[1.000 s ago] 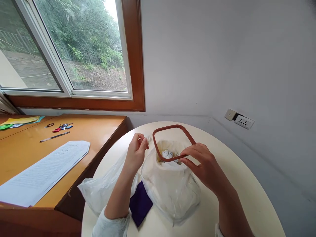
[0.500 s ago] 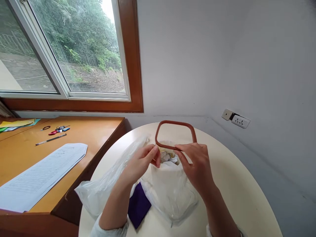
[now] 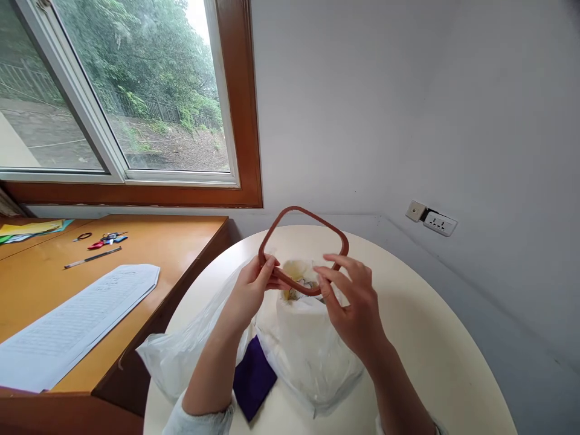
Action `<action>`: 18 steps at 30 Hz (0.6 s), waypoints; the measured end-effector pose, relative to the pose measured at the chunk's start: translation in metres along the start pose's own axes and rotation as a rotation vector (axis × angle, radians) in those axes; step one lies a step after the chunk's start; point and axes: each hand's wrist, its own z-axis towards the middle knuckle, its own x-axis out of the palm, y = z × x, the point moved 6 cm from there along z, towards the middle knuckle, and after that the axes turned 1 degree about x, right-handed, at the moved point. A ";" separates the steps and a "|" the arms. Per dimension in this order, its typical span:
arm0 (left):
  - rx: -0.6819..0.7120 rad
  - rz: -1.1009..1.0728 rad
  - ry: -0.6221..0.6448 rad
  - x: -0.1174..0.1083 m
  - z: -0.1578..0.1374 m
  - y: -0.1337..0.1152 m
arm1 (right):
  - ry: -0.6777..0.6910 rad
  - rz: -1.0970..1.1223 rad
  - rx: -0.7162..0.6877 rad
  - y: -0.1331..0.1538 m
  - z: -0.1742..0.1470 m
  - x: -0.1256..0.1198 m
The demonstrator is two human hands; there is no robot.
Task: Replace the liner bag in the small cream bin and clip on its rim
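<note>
A brown rounded-rectangle rim ring [image 3: 317, 220] is held tilted above a small bin [image 3: 296, 267] lined with a thin white plastic bag [image 3: 312, 350]. Crumpled paper [image 3: 309, 283] shows inside the bin. My left hand [image 3: 254, 284] pinches the ring's left corner between thumb and fingers. At the ring's near right corner is my right hand [image 3: 356, 296], its fingers spread and lightly touching the ring. Beside the bin, below my left forearm, lies a dark purple folded cloth [image 3: 255, 377]. Another translucent plastic bag [image 3: 181, 356] spreads out left of it, partly hidden by my arm.
Everything stands on a round cream table [image 3: 426, 338] against the wall. To the left, a wooden desk [image 3: 181, 235] bears papers [image 3: 86, 320], a pen [image 3: 93, 258] and keys [image 3: 109, 239]. Wall sockets [image 3: 439, 223] are at the right.
My left hand has taken hold of the ring's left side. The ring has turned and shifted left and nearer. My right fingers have loosened from their pinch and spread apart.
</note>
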 end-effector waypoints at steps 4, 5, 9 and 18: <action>0.017 0.083 0.018 -0.004 0.000 -0.002 | -0.023 -0.074 0.170 -0.022 0.000 -0.007; 0.017 0.107 0.022 -0.004 0.000 -0.002 | 0.002 -0.076 0.210 -0.028 -0.001 -0.006; 0.002 0.186 0.053 -0.005 0.001 0.002 | 0.190 -0.018 0.283 -0.044 -0.004 0.005; 0.047 0.227 -0.080 -0.012 0.008 0.006 | 0.369 -0.085 0.345 -0.051 -0.011 0.016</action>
